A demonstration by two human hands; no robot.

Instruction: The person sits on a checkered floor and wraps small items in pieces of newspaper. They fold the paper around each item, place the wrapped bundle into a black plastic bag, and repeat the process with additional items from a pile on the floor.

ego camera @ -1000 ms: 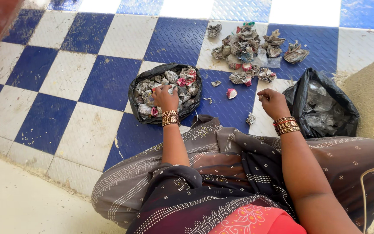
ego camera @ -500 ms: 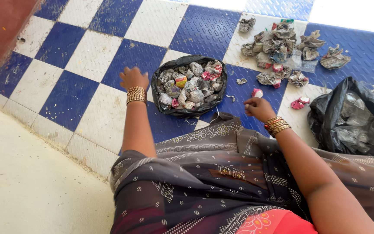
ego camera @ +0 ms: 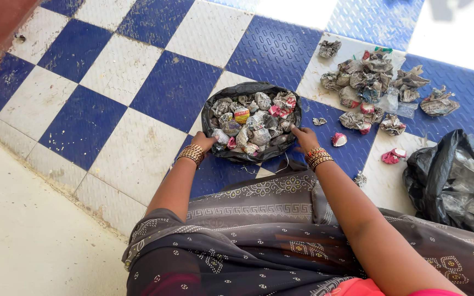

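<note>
A black plastic bag [ego camera: 250, 89] lies spread open on the blue and white checked floor, filled with several crumpled paper wads [ego camera: 250, 120]. My left hand [ego camera: 203, 142] grips the bag's near left edge, and my right hand [ego camera: 304, 138] grips its near right edge. Both wrists wear stacked gold and red bangles. My lap, draped in dark patterned cloth, is just behind the bag.
A loose heap of crumpled paper [ego camera: 377, 79] lies at the upper right, with scattered pink scraps [ego camera: 338, 139] nearer. A second black bag [ego camera: 456, 181] holding clear plastic sits at the right. A pale concrete strip [ego camera: 23, 230] runs at the lower left.
My left hand came back from the open floor at the left to the bag's edge. My right hand moved left from beside a pink scrap to the bag's right edge.
</note>
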